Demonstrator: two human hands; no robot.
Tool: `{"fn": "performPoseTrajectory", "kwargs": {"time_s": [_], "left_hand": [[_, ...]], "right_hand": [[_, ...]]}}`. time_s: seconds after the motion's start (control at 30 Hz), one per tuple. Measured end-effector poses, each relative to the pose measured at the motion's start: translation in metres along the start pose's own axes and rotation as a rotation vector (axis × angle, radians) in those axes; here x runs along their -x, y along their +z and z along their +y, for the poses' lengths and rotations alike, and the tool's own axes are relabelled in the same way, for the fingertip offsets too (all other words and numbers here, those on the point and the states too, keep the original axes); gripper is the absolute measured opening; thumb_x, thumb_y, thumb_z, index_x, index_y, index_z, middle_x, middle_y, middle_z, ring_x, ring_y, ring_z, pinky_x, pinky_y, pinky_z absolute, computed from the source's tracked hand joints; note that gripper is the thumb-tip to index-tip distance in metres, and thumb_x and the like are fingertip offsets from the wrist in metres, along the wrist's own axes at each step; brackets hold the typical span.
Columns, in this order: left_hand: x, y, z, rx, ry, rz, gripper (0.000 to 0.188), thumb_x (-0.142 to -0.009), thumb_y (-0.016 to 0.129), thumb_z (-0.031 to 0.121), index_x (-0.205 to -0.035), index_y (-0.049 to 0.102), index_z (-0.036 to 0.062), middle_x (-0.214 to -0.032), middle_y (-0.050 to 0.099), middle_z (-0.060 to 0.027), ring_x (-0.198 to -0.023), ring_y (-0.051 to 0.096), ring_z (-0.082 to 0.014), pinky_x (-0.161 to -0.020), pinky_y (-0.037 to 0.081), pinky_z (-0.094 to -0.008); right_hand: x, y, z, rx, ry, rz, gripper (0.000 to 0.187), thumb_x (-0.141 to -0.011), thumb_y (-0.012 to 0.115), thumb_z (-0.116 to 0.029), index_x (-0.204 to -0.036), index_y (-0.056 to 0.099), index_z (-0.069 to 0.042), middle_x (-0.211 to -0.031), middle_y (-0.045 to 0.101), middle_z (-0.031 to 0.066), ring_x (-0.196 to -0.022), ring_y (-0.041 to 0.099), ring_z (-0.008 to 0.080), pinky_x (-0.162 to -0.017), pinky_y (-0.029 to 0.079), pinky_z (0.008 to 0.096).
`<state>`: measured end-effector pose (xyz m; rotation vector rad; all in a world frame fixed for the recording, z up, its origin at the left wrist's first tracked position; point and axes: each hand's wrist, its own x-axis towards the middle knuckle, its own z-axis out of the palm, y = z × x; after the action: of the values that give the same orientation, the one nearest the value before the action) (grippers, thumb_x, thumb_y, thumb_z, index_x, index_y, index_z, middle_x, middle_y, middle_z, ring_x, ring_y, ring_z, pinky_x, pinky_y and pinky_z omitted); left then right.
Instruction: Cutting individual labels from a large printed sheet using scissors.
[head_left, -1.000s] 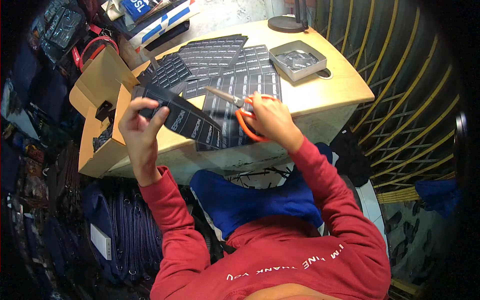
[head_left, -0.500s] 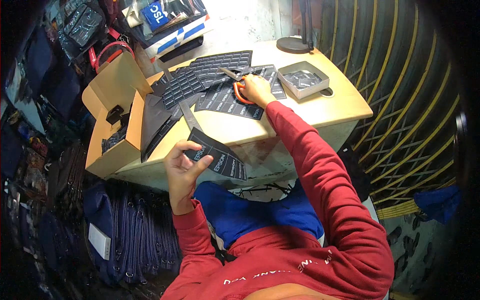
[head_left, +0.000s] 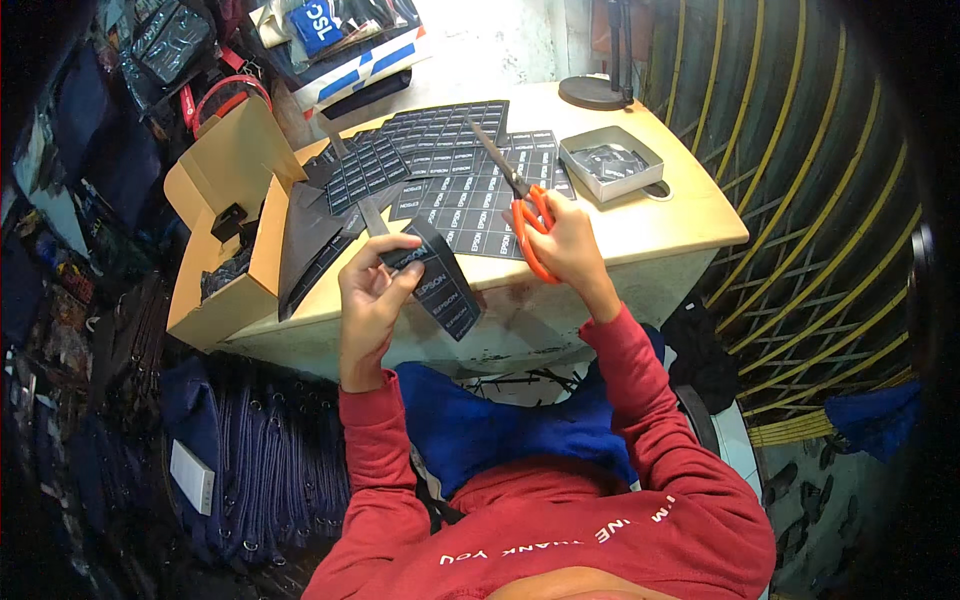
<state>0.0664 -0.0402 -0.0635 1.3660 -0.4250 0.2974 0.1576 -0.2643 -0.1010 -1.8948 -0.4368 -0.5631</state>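
My left hand (head_left: pixel 375 290) pinches the upper end of a dark printed label strip (head_left: pixel 447 303), which hangs down in front of the table's near edge. In my right hand (head_left: pixel 573 245) are orange-handled scissors (head_left: pixel 520 195); their blades point up and to the left and look closed. Beneath the blades lie dark printed label sheets (head_left: pixel 470 205), spread and overlapping on the table. A metal ruler (head_left: pixel 374 216) reaches from the sheets toward my left hand; whether the hand touches it I cannot tell.
An opened cardboard box (head_left: pixel 240 285) with dark pieces stands at the table's left. A small open box (head_left: pixel 612 188) of dark pieces sits at the right, in front of a round black stand base (head_left: pixel 593 93). Navy straps (head_left: pixel 275 470) hang at lower left.
My right hand has lifted the scissors off the sheets and drawn them nearer, and their blades have come together. The strip in my left hand has risen a little and now hangs more steeply.
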Motion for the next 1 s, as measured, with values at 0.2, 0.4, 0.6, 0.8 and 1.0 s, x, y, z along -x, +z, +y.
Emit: {"fn": "performPoseTrajectory", "kwargs": {"time_s": [0.2,0.4,0.6,0.8,1.0], "left_hand": [[-0.001,0.025,-0.011,0.084,-0.062,0.056,0.036,-0.083,0.057,-0.002,-0.119,0.05,-0.0007,-0.099,0.061,-0.0108,-0.09,0.059,-0.0122,-0.079,0.048,-0.0246],[-0.005,0.051,-0.014,0.056,-0.095,-0.123,0.021,-0.086,0.058,-0.004,-0.107,0.055,-0.0012,-0.097,0.062,-0.012,-0.09,0.059,-0.012,-0.076,0.049,-0.0231],[0.004,0.074,-0.022,-0.054,-0.014,-0.107,0.022,-0.085,0.06,-0.003,-0.107,0.057,-0.0033,-0.095,0.062,-0.0103,-0.082,0.058,-0.0085,-0.066,0.046,-0.018],[-0.005,0.079,-0.041,-0.123,-0.002,-0.02,0.033,-0.083,0.063,-0.002,-0.115,0.055,-0.0041,-0.098,0.063,-0.0088,-0.089,0.061,-0.0129,-0.075,0.051,-0.0225],[-0.06,0.056,-0.072,-0.283,0.043,-0.001,0.031,-0.084,0.061,-0.002,-0.114,0.059,-0.0011,-0.099,0.062,-0.0052,-0.074,0.055,-0.0046,-0.063,0.046,-0.0178]], "right_hand": [[0.057,-0.009,-0.018,-0.475,0.167,-0.139,0.034,-0.078,0.074,-0.023,-0.097,0.059,0.002,-0.082,0.063,0.0075,-0.072,0.055,0.0088,-0.064,0.045,0.0253],[0.083,-0.011,-0.046,-0.903,0.204,-0.065,0.024,-0.077,0.072,-0.002,-0.075,0.049,-0.006,-0.092,0.064,0.0083,-0.081,0.057,0.0088,-0.071,0.046,0.0225],[0.09,-0.012,-0.041,-0.855,0.24,0.069,0.023,-0.079,0.067,0.002,-0.072,0.046,-0.007,-0.081,0.062,0.0048,-0.066,0.05,0.0026,-0.059,0.041,0.0173],[0.091,-0.01,-0.029,-0.793,0.247,0.114,0.024,-0.08,0.067,-0.001,-0.074,0.045,-0.007,-0.084,0.064,0.0089,-0.071,0.053,0.0061,-0.064,0.043,0.0204],[0.096,-0.007,-0.009,-0.545,0.293,0.027,0.028,-0.077,0.074,-0.012,-0.095,0.058,0.002,-0.078,0.063,0.0049,-0.071,0.056,0.0078,-0.066,0.046,0.0243]]}}
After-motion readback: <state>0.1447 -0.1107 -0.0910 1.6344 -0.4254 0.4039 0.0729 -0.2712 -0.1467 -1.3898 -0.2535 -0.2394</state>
